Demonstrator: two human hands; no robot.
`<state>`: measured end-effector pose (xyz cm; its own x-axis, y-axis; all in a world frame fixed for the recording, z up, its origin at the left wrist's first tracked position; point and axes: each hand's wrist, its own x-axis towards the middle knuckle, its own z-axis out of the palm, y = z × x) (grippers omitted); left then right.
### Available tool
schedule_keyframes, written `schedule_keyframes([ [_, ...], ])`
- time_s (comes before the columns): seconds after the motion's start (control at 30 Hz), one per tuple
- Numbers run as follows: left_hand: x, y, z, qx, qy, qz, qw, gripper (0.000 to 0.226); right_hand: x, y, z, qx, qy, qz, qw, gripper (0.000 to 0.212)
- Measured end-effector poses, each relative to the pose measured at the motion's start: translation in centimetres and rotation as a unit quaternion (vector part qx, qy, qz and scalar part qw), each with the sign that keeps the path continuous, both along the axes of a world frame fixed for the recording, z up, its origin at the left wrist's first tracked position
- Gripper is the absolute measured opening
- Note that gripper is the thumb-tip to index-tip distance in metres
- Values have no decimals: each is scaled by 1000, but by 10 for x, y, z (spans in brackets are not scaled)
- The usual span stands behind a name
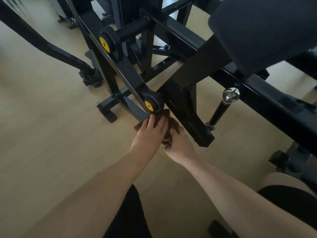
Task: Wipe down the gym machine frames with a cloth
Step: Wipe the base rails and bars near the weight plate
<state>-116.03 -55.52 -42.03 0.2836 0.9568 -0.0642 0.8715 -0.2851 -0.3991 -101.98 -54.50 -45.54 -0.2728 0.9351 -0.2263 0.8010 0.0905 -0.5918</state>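
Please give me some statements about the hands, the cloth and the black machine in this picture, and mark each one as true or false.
1. Both hands hold the dark brown cloth. True: the left hand and the right hand both grip it.
2. The cloth lies flat on the pale wooden floor. False: it is held up against the black metal machine frame.
3. The cloth is just below a round yellow-centred pivot cap. True.
4. The left hand wears a thick glove. False: it is bare, with a thin ring on one finger.
5. The frame is painted white. False: it is glossy black.
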Motion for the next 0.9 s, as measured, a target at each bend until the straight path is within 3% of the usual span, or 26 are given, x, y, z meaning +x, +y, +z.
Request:
schedule_keyframes([
  [0.27,0,6,-9,-3,0,24,1000,104,5,2,-1,-48,1,21,999,79],
  [0.53,9,14,21,-22,31,-24,999,75,8,6,10,-104,-30,46,993,86],
  [0.73,8,9,41,-32,62,-36,997,69,12,4,16,-135,-36,53,989,97],
  [0.9,-3,-10,80,11,2,-134,991,70,12,5,23,-157,-27,50,986,98],
])
